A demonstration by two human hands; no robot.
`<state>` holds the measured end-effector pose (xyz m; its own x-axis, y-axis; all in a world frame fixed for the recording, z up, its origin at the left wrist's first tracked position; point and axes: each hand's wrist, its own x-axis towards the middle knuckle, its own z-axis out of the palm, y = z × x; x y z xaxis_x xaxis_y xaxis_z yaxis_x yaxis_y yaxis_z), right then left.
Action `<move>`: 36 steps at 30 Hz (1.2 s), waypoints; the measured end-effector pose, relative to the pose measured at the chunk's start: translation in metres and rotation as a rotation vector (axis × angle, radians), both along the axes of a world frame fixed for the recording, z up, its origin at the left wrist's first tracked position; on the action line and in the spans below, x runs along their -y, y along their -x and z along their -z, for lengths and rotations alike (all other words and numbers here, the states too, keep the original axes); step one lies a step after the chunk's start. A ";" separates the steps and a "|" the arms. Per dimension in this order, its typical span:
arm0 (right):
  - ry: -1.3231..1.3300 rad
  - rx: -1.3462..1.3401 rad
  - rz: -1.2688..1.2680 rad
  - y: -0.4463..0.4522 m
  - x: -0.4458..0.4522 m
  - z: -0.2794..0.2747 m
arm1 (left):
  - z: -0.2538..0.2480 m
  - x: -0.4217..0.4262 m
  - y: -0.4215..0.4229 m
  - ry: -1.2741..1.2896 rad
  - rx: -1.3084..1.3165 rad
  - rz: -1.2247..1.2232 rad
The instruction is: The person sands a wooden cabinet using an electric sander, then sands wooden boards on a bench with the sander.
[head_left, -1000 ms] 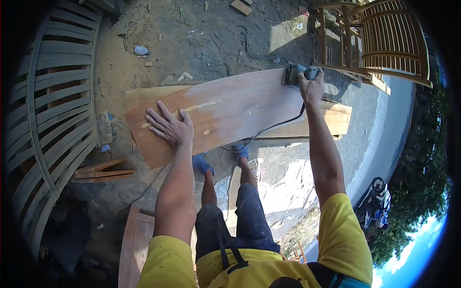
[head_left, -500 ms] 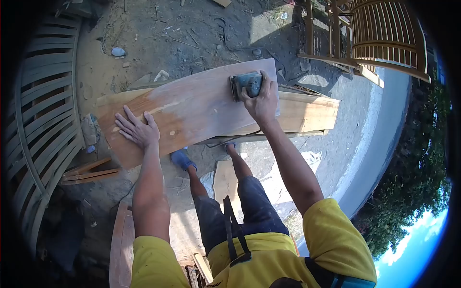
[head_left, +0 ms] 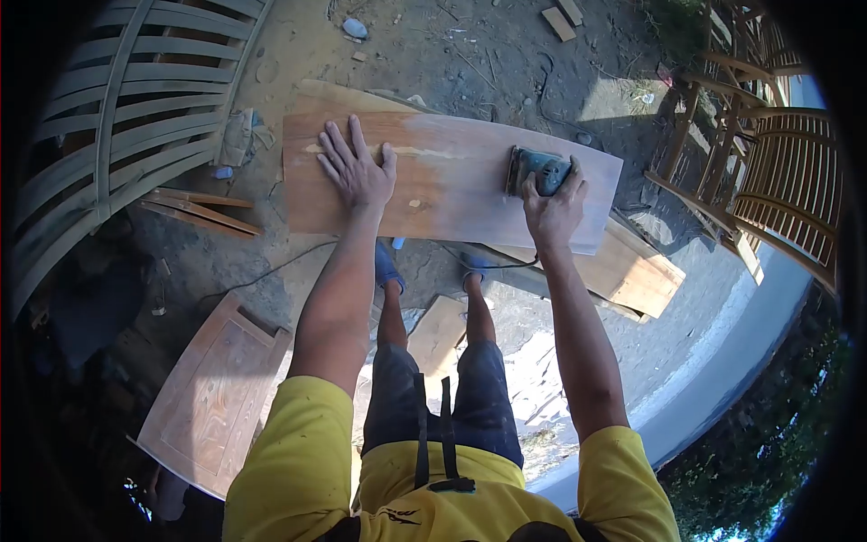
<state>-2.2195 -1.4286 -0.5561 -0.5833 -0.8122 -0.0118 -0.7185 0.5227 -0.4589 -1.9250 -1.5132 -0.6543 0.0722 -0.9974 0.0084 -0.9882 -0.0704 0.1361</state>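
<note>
A long wooden board [head_left: 465,203], orange-brown at its left part and pale and dusty at its right, lies flat across the view. My left hand [head_left: 361,181] presses on the left part, palm down with fingers spread. Near the right end, my right hand [head_left: 554,212] is wrapped around a blue-green power sander [head_left: 542,172], whose flat base rests on the board. A dark cord [head_left: 508,265] runs by the board's near edge below my right wrist. Under the board, another wooden plank [head_left: 637,271] sticks out at the lower right.
Slatted wooden furniture stands at left [head_left: 110,117] and right [head_left: 786,181]. A panelled wooden piece [head_left: 212,388] leans at lower left, near narrow wooden pieces [head_left: 203,212]. Small wood offcuts [head_left: 560,23] lie on the dirt ground. A road [head_left: 695,361] runs along the right.
My view has turned, so the board now lies more level and farther right. The sander has shifted slightly left and toward the board's far edge. My left hand stays on the board.
</note>
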 end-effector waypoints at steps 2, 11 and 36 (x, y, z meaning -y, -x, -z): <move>0.001 0.034 -0.047 -0.042 0.015 -0.003 | -0.003 0.001 -0.003 0.020 -0.115 0.028; -0.044 0.082 -0.328 -0.209 0.062 -0.005 | -0.084 -0.270 -0.132 -0.271 -0.510 -0.272; -0.149 -0.147 -0.759 -0.102 0.021 -0.018 | -0.081 -0.460 -0.121 -1.222 -0.239 -0.761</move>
<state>-2.1171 -1.4501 -0.5378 0.1265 -0.9850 -0.1173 -0.9514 -0.0870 -0.2955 -1.8038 -1.0528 -0.5735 0.4530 -0.0947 -0.8865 -0.6230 -0.7449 -0.2388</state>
